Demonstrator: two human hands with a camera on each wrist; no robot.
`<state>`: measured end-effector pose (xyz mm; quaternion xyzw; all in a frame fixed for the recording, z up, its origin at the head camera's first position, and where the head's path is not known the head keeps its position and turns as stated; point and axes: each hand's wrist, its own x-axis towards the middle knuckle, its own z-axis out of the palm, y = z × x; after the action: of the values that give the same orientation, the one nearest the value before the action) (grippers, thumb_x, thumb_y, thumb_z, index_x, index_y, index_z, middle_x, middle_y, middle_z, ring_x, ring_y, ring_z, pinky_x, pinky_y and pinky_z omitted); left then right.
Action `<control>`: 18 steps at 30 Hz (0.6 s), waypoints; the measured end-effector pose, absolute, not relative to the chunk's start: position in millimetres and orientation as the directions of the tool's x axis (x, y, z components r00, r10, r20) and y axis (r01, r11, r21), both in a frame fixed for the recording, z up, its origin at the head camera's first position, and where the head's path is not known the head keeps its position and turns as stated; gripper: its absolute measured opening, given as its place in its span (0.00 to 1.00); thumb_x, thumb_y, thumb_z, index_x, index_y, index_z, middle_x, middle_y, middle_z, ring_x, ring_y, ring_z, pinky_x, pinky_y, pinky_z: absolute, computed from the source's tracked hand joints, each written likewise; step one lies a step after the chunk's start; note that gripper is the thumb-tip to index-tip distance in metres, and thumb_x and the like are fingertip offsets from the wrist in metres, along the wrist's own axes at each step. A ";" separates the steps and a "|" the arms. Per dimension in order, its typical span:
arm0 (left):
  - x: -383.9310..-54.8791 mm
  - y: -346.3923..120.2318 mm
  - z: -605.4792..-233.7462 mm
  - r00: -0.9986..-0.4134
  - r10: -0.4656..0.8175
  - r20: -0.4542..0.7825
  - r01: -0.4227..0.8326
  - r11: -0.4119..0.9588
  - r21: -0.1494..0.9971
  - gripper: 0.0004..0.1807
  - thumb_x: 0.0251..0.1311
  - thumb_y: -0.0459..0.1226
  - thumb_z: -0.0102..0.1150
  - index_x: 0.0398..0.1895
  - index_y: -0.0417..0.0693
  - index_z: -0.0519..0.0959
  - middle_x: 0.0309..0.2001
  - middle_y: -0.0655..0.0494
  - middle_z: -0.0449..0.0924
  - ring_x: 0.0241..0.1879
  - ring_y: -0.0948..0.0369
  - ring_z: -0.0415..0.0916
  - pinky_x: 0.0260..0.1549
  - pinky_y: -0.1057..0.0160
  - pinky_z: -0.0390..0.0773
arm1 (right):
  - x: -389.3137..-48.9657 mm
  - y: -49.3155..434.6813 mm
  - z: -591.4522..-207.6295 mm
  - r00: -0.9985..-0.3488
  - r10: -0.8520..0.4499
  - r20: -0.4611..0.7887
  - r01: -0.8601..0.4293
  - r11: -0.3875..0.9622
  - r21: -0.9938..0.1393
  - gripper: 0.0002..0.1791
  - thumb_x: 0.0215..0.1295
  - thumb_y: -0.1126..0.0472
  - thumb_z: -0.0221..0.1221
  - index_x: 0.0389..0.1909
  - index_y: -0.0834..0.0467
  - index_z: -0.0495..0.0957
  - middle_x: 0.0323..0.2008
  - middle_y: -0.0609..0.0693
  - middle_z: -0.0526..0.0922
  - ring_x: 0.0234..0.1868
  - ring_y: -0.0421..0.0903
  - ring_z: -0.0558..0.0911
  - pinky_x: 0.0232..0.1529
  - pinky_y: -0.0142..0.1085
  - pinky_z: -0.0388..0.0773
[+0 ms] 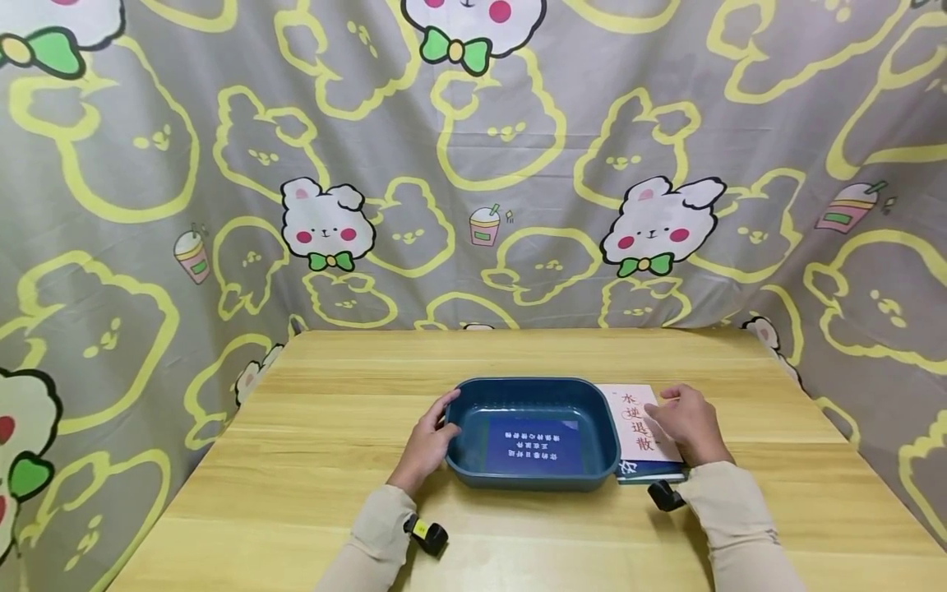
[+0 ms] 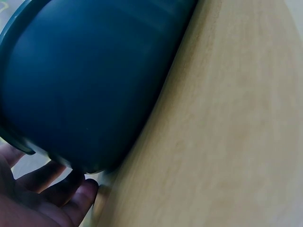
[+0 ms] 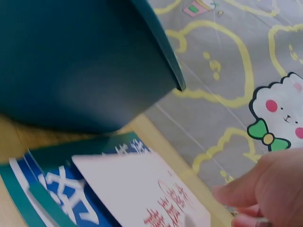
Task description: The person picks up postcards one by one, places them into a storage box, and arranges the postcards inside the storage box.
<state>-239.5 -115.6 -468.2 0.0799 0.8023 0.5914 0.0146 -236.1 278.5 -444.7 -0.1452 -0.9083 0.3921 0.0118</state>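
Observation:
A dark teal plastic basin (image 1: 533, 483) stands on the table. My left hand (image 1: 427, 444) holds its left end, thumb over the rim and fingers along the outer wall (image 2: 90, 85). Inside lies a dark blue card (image 1: 533, 448) with white characters, upside down in the head view. Just right of the basin, a pale pink card (image 1: 627, 403) with red characters lies over blue and green printed cards (image 1: 651, 473). My right hand (image 1: 695, 423) is at the pink card's right edge, its thumb (image 3: 236, 189) and fingers apart with nothing gripped between them.
The wooden table (image 1: 296, 460) reaches back to a grey curtain (image 1: 414, 271) printed with cartoon rabbits. More curtain hangs along both sides. Dark wrist cameras are strapped to both sleeves, the left one (image 1: 429, 536) close over the table's front part.

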 end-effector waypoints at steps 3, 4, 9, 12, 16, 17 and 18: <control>-239.4 -116.2 -467.8 -0.988 0.142 0.069 0.107 0.284 0.953 0.30 0.63 0.28 0.48 0.70 0.54 0.67 0.72 0.40 0.57 0.68 0.38 0.56 0.60 0.39 0.62 | -235.2 284.3 -443.0 -0.954 0.236 -0.183 0.297 0.692 -0.658 0.36 0.62 0.51 0.62 0.56 0.78 0.65 0.52 0.76 0.71 0.47 0.65 0.73 0.51 0.56 0.71; -239.4 -116.4 -467.7 -0.987 0.142 0.068 0.107 0.285 0.952 0.30 0.63 0.28 0.48 0.70 0.54 0.67 0.72 0.40 0.56 0.68 0.38 0.56 0.60 0.39 0.62 | -235.0 285.8 -442.5 -0.951 0.224 -0.214 0.309 0.696 -0.648 0.38 0.62 0.50 0.62 0.57 0.79 0.64 0.52 0.76 0.70 0.47 0.64 0.72 0.52 0.56 0.70; -239.6 -116.3 -467.5 -0.987 0.146 0.070 0.111 0.291 0.950 0.30 0.63 0.29 0.48 0.70 0.55 0.67 0.72 0.40 0.56 0.68 0.38 0.56 0.60 0.39 0.63 | -234.6 289.0 -444.6 -0.952 0.195 -0.236 0.303 0.712 -0.633 0.36 0.57 0.53 0.67 0.52 0.80 0.67 0.43 0.72 0.74 0.40 0.59 0.76 0.43 0.47 0.76; -239.0 -115.9 -466.9 -0.987 0.144 0.069 0.109 0.294 0.950 0.30 0.64 0.29 0.48 0.70 0.55 0.67 0.72 0.40 0.56 0.68 0.38 0.56 0.60 0.39 0.63 | -234.5 289.5 -448.5 -0.953 0.201 -0.227 0.302 0.687 -0.661 0.28 0.56 0.58 0.66 0.48 0.78 0.72 0.36 0.66 0.77 0.33 0.53 0.78 0.33 0.40 0.78; -237.8 -115.6 -465.8 -0.987 0.145 0.064 0.105 0.293 0.950 0.30 0.64 0.29 0.48 0.70 0.55 0.66 0.72 0.40 0.56 0.68 0.38 0.56 0.60 0.39 0.63 | -234.7 291.2 -451.5 -0.944 0.197 -0.264 0.328 0.620 -0.713 0.20 0.58 0.63 0.63 0.44 0.74 0.75 0.29 0.59 0.78 0.26 0.48 0.79 0.26 0.36 0.77; -237.6 -115.6 -465.6 -0.988 0.143 0.064 0.104 0.293 0.951 0.30 0.64 0.29 0.48 0.70 0.55 0.66 0.72 0.40 0.56 0.68 0.38 0.56 0.60 0.38 0.63 | -235.1 291.9 -451.7 -0.943 0.194 -0.271 0.332 0.606 -0.722 0.18 0.57 0.63 0.63 0.43 0.74 0.75 0.28 0.59 0.78 0.25 0.48 0.79 0.25 0.37 0.76; -237.4 -115.5 -465.2 -0.988 0.142 0.064 0.103 0.291 0.951 0.30 0.64 0.29 0.49 0.70 0.55 0.66 0.72 0.40 0.56 0.68 0.38 0.56 0.60 0.38 0.63 | -235.4 292.6 -451.3 -0.942 0.194 -0.274 0.335 0.595 -0.730 0.18 0.57 0.64 0.62 0.43 0.73 0.74 0.29 0.59 0.77 0.25 0.48 0.78 0.25 0.37 0.76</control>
<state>-237.4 -115.5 -465.2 0.0764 0.8034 0.5903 0.0166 -235.4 292.6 -451.3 -0.1490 -0.8892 0.4245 -0.0830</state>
